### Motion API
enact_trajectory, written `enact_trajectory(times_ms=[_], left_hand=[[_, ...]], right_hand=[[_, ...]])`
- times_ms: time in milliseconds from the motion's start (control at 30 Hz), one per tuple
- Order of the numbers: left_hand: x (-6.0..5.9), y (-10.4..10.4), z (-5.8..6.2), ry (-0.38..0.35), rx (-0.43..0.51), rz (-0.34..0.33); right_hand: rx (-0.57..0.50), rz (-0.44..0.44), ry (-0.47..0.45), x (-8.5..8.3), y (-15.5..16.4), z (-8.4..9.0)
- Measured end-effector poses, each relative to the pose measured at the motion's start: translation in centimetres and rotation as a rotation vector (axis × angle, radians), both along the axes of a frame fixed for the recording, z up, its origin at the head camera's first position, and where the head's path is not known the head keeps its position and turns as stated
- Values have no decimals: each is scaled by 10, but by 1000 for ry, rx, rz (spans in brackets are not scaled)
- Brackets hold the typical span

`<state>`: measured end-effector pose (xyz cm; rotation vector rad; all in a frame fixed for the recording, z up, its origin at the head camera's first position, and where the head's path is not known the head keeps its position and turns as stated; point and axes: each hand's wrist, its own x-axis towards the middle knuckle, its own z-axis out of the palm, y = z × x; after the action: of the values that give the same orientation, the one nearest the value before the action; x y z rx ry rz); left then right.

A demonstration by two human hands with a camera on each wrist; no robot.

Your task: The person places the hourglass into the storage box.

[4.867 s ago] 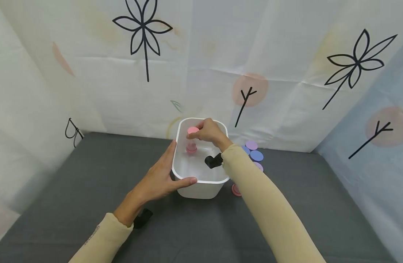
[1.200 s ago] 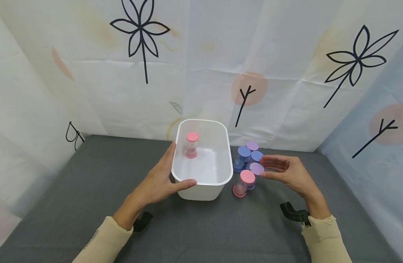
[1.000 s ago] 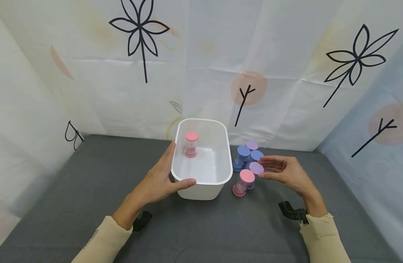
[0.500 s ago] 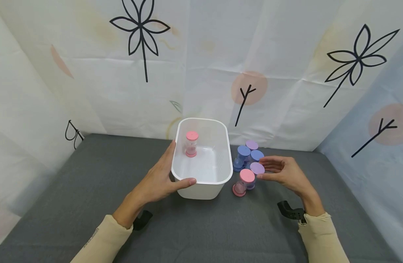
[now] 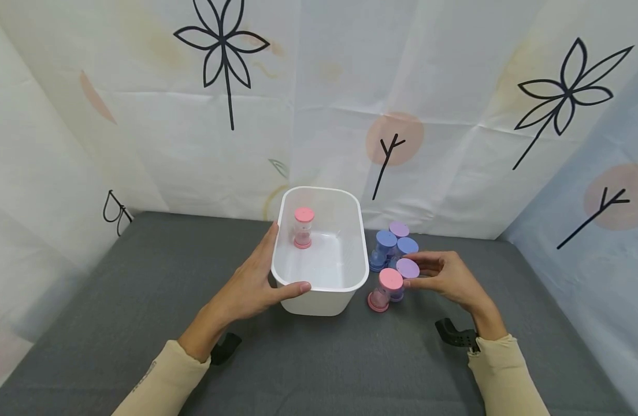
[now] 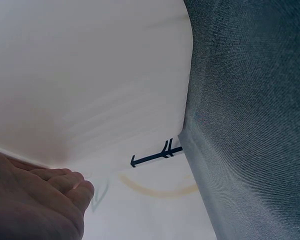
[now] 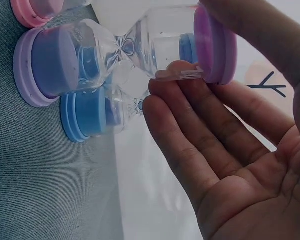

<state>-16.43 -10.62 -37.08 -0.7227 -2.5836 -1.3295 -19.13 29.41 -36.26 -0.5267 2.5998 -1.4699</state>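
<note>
A white plastic bin (image 5: pixel 321 300) stands mid-table with one pink hourglass (image 5: pixel 303 228) upright inside, towards its left wall. My left hand (image 5: pixel 251 283) rests against the bin's near-left corner, fingers along the outer side and thumb at the front rim. To the bin's right my right hand (image 5: pixel 449 280) has thumb and fingers around the cap of a purple hourglass (image 5: pixel 408 268). The right wrist view shows fingertips at that purple-capped hourglass (image 7: pixel 217 47), whose base is near the cloth. Just in front of it a second pink hourglass (image 5: pixel 385 289) stands upright.
Two blue hourglasses, one blue hourglass (image 5: pixel 382 248) beside the bin, and another purple hourglass (image 5: pixel 399 229) are clustered behind the gripped one. A grey cloth (image 5: pixel 194 254) covers the table. A patterned white curtain (image 5: pixel 329 86) hangs behind it.
My right hand set the pink hourglass down in the bin and came out to the cluster on the right. Lately it has moved slightly left, closing around the purple cap. The left hand stays put.
</note>
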Motion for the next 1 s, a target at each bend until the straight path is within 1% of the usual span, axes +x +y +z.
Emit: enact_trajectory(times_ms=[100, 300, 467, 600, 833, 1000], left_hand=[[0, 0, 0, -7, 5, 1], [0, 0, 0, -12, -5, 3], [0, 0, 0, -21, 12, -4], [0, 1, 0, -24, 22, -13], [2, 0, 1, -27, 17, -2], [2, 0, 1, -25, 18, -2]], right_hand=[[-4, 11, 2, -1, 0, -1], [-28, 42, -31, -3, 1, -5], [-41, 35, -33, -2, 2, -3], [-47, 14, -25, 2, 3, 4], [-17, -58, 33, 15, 8, 25], [-37, -92, 69, 21, 11, 34]])
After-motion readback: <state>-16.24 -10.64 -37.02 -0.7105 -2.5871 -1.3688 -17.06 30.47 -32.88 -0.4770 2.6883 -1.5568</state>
